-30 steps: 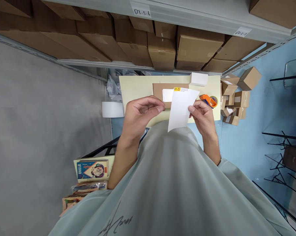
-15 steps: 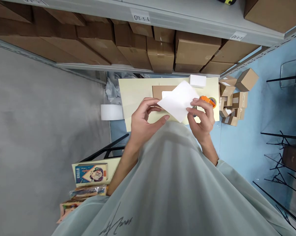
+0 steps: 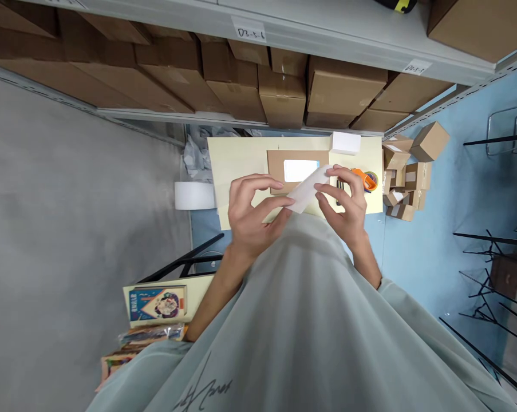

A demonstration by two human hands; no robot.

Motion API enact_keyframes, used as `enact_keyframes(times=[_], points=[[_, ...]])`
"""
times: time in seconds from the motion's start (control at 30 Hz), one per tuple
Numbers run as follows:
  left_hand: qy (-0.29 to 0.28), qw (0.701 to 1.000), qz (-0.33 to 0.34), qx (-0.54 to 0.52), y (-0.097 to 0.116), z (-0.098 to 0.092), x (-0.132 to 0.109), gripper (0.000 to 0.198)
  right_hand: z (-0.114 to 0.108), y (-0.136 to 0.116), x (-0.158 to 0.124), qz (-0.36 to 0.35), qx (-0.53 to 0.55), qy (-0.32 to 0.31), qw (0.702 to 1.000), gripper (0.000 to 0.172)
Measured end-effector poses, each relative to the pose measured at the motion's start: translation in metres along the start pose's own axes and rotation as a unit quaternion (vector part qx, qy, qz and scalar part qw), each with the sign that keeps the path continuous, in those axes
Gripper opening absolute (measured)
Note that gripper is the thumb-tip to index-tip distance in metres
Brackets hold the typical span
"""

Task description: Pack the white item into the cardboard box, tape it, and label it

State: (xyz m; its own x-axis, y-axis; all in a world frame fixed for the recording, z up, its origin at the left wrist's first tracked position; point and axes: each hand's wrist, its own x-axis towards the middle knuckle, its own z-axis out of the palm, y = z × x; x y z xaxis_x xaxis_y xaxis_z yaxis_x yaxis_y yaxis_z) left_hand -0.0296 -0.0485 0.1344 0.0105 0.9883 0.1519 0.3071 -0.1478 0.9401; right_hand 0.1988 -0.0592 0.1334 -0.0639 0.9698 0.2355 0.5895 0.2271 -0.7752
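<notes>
Between my hands is a white sheet of paper (image 3: 306, 190), held above the table's near edge. It shows as a narrow slanting strip; whether it is folded or just tilted, I cannot tell. My left hand (image 3: 255, 216) has its thumb at the lower left end of the sheet, with the index finger raised off it. At the upper right end, the fingertips of my right hand (image 3: 343, 201) grip the paper. Behind it a flat brown cardboard piece (image 3: 276, 166) with a white label (image 3: 300, 170) lies on the pale yellow tabletop (image 3: 236, 163).
An orange tape dispenser (image 3: 361, 177) and a small white box (image 3: 345, 143) are on the table's right side. A white roll (image 3: 194, 195) stands at its left. Shelves of cardboard boxes (image 3: 281, 106) hang over the back; several small cartons (image 3: 417, 174) are piled right.
The sheet has gone from a broad diamond to a narrow strip, uncovering the label and cardboard. My left thumb has come onto its lower end; my right hand has shifted slightly left.
</notes>
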Motion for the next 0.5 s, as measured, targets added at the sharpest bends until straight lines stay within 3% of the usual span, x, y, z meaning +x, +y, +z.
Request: enact_keyframes(times=[0.2,0.37,0.5], points=[[0.053,0.991,-0.081,-0.09,-0.002,0.001,0.003,0.043,-0.011,0.006,0.011,0.09,0.067,0.043,0.993,0.062],[0.02,0.964,-0.172,-0.202,-0.015,-0.006,0.005,0.051,-0.006,0.018,0.009,0.176,0.209,0.009,0.962,0.051],[0.012,0.951,-0.215,-0.224,-0.03,-0.001,0.007,0.053,0.006,0.02,0.006,0.226,0.24,0.027,0.944,0.043]])
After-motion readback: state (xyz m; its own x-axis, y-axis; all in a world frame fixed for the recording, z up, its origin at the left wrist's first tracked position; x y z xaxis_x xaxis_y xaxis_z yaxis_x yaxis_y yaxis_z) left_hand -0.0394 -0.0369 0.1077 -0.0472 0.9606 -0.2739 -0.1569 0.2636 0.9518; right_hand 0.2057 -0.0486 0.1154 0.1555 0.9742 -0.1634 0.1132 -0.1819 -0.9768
